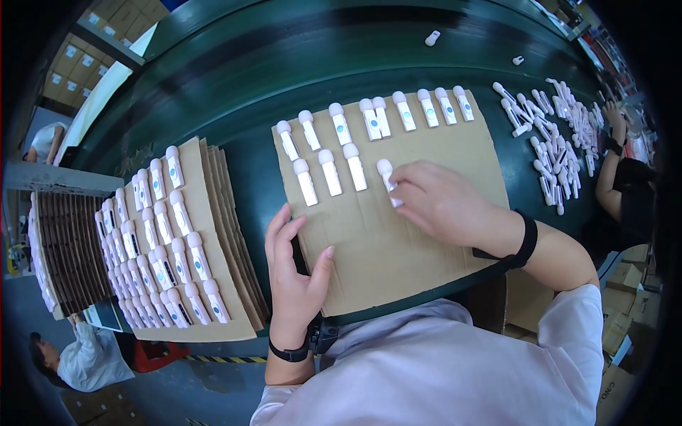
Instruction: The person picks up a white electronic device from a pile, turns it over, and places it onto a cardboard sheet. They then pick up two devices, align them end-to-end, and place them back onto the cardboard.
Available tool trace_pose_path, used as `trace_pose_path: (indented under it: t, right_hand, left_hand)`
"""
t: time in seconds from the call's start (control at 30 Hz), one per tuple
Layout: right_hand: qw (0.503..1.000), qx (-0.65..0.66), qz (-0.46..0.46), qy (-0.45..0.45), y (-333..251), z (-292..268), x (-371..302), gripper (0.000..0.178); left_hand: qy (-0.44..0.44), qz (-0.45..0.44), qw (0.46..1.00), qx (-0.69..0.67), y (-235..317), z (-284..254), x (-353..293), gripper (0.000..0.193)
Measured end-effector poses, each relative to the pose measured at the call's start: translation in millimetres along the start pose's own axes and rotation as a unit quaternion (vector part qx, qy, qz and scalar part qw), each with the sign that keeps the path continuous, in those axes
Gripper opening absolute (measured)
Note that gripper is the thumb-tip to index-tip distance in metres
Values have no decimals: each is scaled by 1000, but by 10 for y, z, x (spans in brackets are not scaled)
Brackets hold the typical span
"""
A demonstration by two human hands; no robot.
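Note:
My right hand [440, 202] presses a white wand-shaped device [386, 172] onto a brown cardboard sheet [398, 248], its fingers closed on the device's lower end. Three more devices [330, 172] lie to its left in the same row. A longer row of several devices [376, 117] lines the sheet's far edge. My left hand [295, 266] rests open and flat on the sheet's left edge, holding nothing.
A stack of cardboard sheets [227, 213] at the left carries several rows of the same devices [160, 241]. Loose devices [558, 142] are heaped on the dark green belt [284, 64] at right, beside another person's arm [611, 163]. Boxes stand below right.

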State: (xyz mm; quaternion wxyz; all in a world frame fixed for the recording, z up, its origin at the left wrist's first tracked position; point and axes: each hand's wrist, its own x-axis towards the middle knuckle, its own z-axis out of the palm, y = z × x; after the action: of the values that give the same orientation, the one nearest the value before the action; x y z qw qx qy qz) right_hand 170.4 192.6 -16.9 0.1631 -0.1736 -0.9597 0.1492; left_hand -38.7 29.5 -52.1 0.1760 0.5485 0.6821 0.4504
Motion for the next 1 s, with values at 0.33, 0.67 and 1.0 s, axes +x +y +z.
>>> trace_pose_path:
  t: [0.33,0.67,1.0]
  right_hand:
    - [999,-39,19,-11,166,81,110,21]
    - [994,-54,88,-21,667,-495,365,26]
    - [940,-286,175,-61,2281,-645,1060,32]
  left_hand:
    - [-10,-35,998,-54,-85,52,7,56]
    - [-5,-46,997,-64,-198,79,18,58]
    - [-26,-68,996,-46,-224,72,38,67]
